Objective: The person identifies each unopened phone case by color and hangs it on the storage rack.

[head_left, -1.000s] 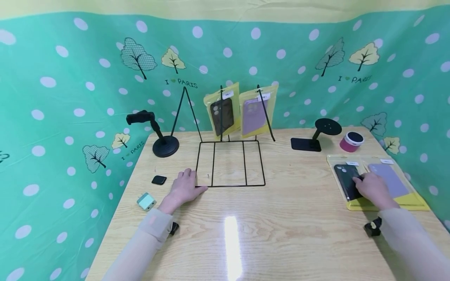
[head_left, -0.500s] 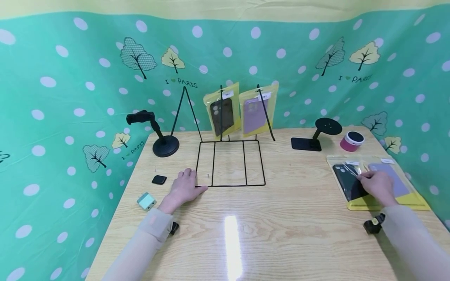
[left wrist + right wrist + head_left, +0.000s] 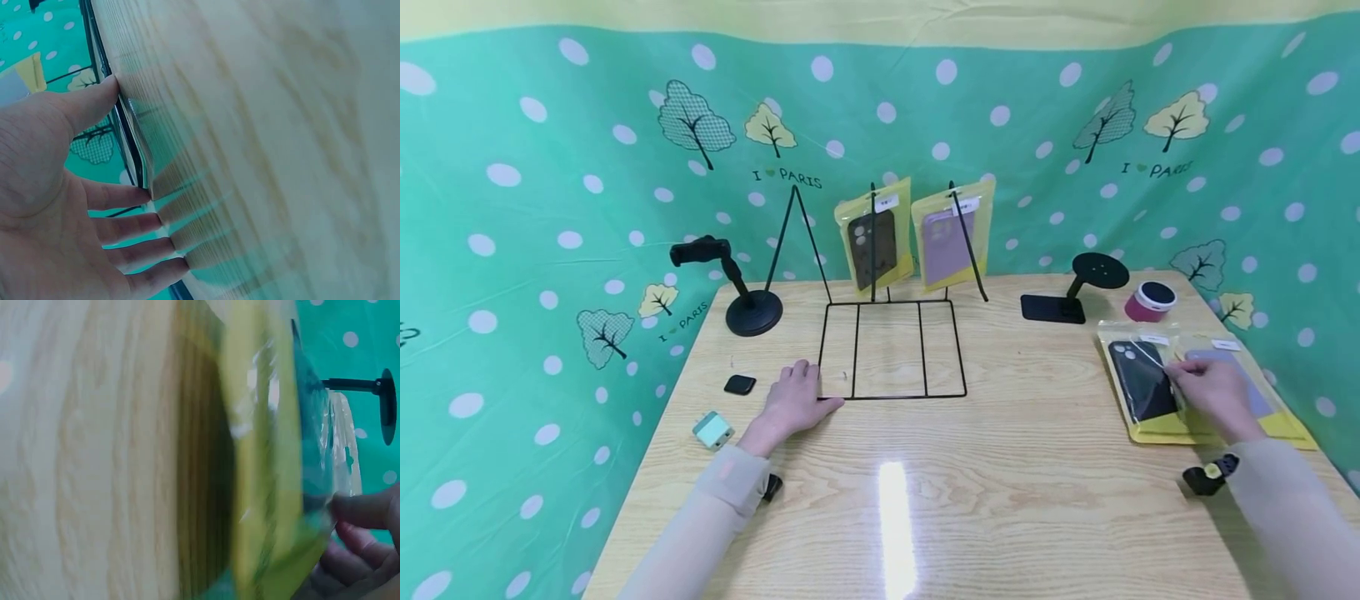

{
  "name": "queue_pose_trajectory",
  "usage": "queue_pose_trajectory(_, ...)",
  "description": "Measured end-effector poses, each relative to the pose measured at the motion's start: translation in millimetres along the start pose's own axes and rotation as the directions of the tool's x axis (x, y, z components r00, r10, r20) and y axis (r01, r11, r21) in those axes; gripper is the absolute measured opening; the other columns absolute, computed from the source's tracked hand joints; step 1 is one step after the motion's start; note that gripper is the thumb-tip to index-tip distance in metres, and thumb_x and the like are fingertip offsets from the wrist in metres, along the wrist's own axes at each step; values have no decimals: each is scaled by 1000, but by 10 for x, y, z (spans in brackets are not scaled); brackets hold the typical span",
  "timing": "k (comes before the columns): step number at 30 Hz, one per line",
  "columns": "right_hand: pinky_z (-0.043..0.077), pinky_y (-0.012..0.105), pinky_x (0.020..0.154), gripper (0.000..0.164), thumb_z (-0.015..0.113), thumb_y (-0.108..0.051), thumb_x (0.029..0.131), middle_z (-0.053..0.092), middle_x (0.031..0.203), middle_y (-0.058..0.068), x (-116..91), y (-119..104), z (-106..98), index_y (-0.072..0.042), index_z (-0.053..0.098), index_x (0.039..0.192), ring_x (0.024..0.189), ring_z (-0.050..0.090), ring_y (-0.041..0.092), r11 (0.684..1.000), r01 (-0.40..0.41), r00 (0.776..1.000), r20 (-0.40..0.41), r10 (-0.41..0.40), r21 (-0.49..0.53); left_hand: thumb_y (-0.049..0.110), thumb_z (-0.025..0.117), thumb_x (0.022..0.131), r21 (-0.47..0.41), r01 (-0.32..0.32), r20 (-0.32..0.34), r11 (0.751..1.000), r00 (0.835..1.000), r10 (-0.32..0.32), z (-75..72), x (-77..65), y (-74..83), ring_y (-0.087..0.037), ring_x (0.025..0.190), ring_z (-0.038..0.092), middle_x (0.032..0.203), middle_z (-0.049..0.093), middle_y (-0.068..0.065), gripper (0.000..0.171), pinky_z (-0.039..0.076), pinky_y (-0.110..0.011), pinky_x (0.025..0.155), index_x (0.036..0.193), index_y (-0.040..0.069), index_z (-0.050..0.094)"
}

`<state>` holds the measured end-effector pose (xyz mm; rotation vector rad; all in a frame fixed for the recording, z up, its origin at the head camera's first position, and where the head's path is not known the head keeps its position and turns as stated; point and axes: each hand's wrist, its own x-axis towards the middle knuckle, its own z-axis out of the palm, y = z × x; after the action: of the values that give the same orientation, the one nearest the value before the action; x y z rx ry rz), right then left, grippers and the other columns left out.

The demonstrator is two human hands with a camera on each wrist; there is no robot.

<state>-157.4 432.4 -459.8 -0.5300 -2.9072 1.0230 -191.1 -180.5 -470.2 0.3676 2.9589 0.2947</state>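
Note:
At the right, my right hand [image 3: 1213,396] pinches the right edge of a clear-and-yellow zip bag [image 3: 1138,379] that holds a black phone case. In the right wrist view the thumb and fingers grip the clear film of this bag [image 3: 269,456], which stands off the wood. Partly under my hand lies a similar bag with a lilac phone case [image 3: 1240,371]. My left hand [image 3: 793,398] rests with fingers spread at the front left corner of a black wire rack [image 3: 891,397]. Its thumb touches the rack's rail [image 3: 128,137] in the left wrist view.
Two bagged phone cases, one black [image 3: 883,250] and one lilac [image 3: 951,242], hang on the rack's hooks. A phone holder [image 3: 752,312] stands left, a black stand [image 3: 1052,308] and pink jar [image 3: 1146,308] right. A charger plug [image 3: 712,430] and small black item [image 3: 740,384] lie left.
My right hand has taken the black-case bag by its edge and raised it slightly, shifting it a little up and left in the head view. The left hand has not moved.

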Motion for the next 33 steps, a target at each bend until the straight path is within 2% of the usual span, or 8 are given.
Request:
queue_pose_trajectory(3, 45, 22, 60, 51, 59, -37, 94, 55, 112, 20, -18, -4, 4, 9, 63, 115, 87, 49, 15, 996, 42, 999, -7, -42, 83, 53, 60, 88, 1, -2, -3, 1000, 1000, 2, -6, -1, 3, -45, 119, 39, 137, 37, -29, 80, 43, -56, 85, 134, -10, 43)
queue_pose_trajectory(5, 46, 18, 60, 53, 60, -38, 94, 54, 108, 15, -27, -15, 22, 9, 61, 118, 84, 48, 9, 990, 40, 999, -3, -40, 138, 53, 60, 88, -1, -2, -5, 1000, 1000, 2, -8, -3, 4, -45, 119, 39, 137, 37, -29, 80, 43, -55, 85, 134, -10, 43)
queue_pose_trajectory(11, 45, 15, 63, 63, 59, -48, 91, 53, 110, 8, -113, -158, 50, 5, 58, 125, 87, 48, 8, 979, -8, 1000, 14, 5, 202, 53, 61, 88, -1, -2, -4, 1000, 1000, 2, -10, 4, 0, -45, 119, 39, 137, 37, -29, 80, 43, -55, 85, 134, -10, 43)
queue_pose_trajectory(17, 48, 15, 64, 58, 64, -45, 89, 57, 90, -19, -231, -427, 72, 2, 59, 123, 79, 54, -4, 938, -23, 999, 30, 13, 346, 54, 60, 88, 3, 0, 0, 1000, 1000, 0, -7, -3, -5, -45, 118, 40, 137, 38, -29, 80, 44, -54, 84, 133, -10, 44)
queue_pose_trajectory(19, 48, 15, 65, 53, 65, -43, 89, 58, 86, -23, -274, -526, 83, 0, 60, 120, 79, 55, -5, 923, -19, 999, 41, 4, 385, 53, 61, 88, 5, -2, -1, 1000, 1000, 2, -16, -8, -6, -45, 117, 40, 136, 38, -29, 80, 44, -55, 84, 133, -11, 44)
queue_pose_trajectory(27, 49, 15, 68, 42, 68, -36, 88, 66, 84, -16, -471, -937, 145, -3, 63, 113, 80, 61, -2, 866, 27, 997, 54, -63, 499, 53, 60, 89, 0, -4, 3, 1000, 1000, 4, -21, -10, -8, -45, 119, 39, 137, 37, -29, 79, 44, -55, 85, 133, -10, 44)
queue_pose_trajectory(29, 50, 16, 70, 36, 68, -32, 89, 67, 86, -13, -524, -1030, 174, -2, 64, 110, 81, 62, 0, 841, 60, 994, 48, -102, 538, 53, 60, 89, -4, -9, 2, 1000, 1000, 9, -17, -6, -9, -45, 119, 39, 137, 37, -29, 79, 44, -55, 85, 133, -11, 44)
queue_pose_trajectory(33, 50, 17, 71, 34, 69, -25, 90, 69, 87, -9, -627, -1201, 258, 4, 65, 108, 80, 64, 2, 822, 152, 982, 7, -186, 549, 53, 60, 89, -5, -7, 6, 1000, 1000, 7, -7, -4, -11, -45, 119, 39, 138, 37, -30, 80, 43, -56, 85, 134, -11, 43)
